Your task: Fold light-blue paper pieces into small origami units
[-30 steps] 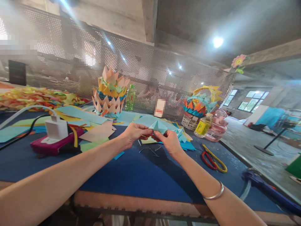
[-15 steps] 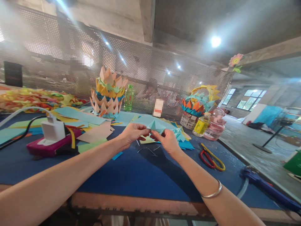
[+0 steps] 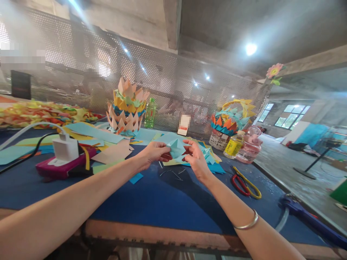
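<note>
My left hand (image 3: 155,154) pinches the left side of a folded piece of light blue paper (image 3: 176,148) with a peaked top, raised over the table. At the paper's right edge is my right hand (image 3: 199,160), its thumb and fingers spread apart; whether a fingertip still touches the paper I cannot tell. More folded light blue pieces (image 3: 208,157) lie just behind my right hand, on blue sheets. Thin pale strips (image 3: 173,175) are scattered on the dark blue tabletop (image 3: 162,206) below the hands.
Scissors (image 3: 245,184) and a blue-handled tool (image 3: 306,213) lie at right. Left are a magenta power strip (image 3: 52,169) with a white charger (image 3: 65,148) and coloured sheets (image 3: 114,153). Behind stand a tiered paper craft (image 3: 127,108), a green bottle (image 3: 150,113), a paper-trimmed basket (image 3: 219,140) and a yellow-labelled bottle (image 3: 233,146).
My right thumb and fingers have spread apart and moved off the folded paper's front. The paper now shows a broader face in my left hand. The view has shifted slightly.
</note>
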Tool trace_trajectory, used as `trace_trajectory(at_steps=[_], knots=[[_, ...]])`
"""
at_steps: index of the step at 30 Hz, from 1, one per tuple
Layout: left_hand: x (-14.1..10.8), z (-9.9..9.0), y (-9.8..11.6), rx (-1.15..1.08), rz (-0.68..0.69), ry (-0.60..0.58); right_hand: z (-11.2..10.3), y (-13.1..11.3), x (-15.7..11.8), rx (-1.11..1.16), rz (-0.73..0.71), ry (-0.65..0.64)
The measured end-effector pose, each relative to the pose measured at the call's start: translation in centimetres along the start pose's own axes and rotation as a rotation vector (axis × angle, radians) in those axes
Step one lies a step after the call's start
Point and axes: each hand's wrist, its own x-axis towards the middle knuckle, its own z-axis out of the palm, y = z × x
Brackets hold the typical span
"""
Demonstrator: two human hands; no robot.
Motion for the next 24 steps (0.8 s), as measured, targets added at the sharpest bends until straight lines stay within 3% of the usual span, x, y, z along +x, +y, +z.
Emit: trace_trajectory(at_steps=[11, 14, 20, 24], knots=[[-0.41, 0.48, 0.09, 0.047, -0.016, -0.072, 0.08, 0.27, 0.06, -0.299, -0.135, 0.043], [-0.5, 0.43, 0.07, 0.0, -0.034, -0.099, 0.02, 0.24, 0.09, -0.285, -0.134, 0.056], [-0.6, 0.45, -0.15, -0.038, -0.105, -0.263, 0.39, -0.05, -0.08, -0.209, -0.075, 0.133], [-0.73, 0.5, 0.03, 0.004, -0.056, -0.174, 0.66, -0.28, -0.28, -0.171, -0.076, 0.119]])
